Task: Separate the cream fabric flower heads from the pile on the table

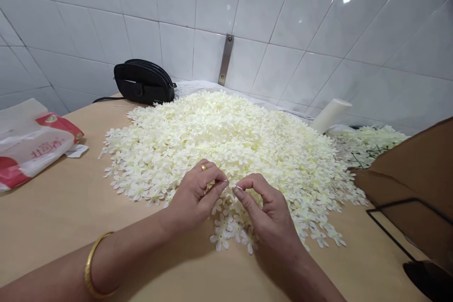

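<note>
A broad heap of creamy white artificial flowers (226, 127) covers the middle of the table. At its front edge my left hand (198, 191) pinches thumb and forefinger together, with a small white bit of a flower at the tips. Close to it on the right, my right hand (269, 210) is also closed in a pinch on a white flower bit. The two sets of fingertips nearly meet, and most of what they hold is hidden or blends into the heap. Several loose flowers (233, 231) lie on the table below and between my hands.
Behind the heap sits a black bag (143, 82) by the tiled wall. On the left lies a red and white plastic package (35, 144). To the right are a white roll (331, 115), more flowers with dark stems (375, 144), a brown panel (410, 188) and a black wire frame (389, 231).
</note>
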Demonstrator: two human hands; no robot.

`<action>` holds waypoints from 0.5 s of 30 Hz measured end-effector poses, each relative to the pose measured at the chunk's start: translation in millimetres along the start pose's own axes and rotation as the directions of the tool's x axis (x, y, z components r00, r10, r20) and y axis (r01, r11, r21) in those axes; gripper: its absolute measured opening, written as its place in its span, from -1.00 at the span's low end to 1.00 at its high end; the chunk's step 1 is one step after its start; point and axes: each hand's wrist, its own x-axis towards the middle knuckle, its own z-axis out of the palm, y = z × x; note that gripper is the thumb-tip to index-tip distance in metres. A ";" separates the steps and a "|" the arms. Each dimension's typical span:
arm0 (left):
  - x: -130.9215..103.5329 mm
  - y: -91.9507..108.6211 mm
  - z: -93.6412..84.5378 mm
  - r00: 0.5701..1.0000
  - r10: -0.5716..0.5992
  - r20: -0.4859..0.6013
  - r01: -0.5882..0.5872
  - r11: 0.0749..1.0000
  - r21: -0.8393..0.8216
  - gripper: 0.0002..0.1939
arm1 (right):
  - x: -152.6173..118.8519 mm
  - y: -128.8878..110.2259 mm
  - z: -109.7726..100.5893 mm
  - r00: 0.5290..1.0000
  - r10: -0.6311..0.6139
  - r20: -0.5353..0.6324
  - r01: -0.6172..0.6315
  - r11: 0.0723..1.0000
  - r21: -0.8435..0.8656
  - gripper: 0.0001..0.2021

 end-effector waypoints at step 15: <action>16.8 -32.5 -22.1 0.944 0.031 -0.330 0.078 0.947 0.311 -0.83 | 31.4 -0.1 -18.8 0.989 -0.057 -0.133 0.030 0.981 -0.191 -0.80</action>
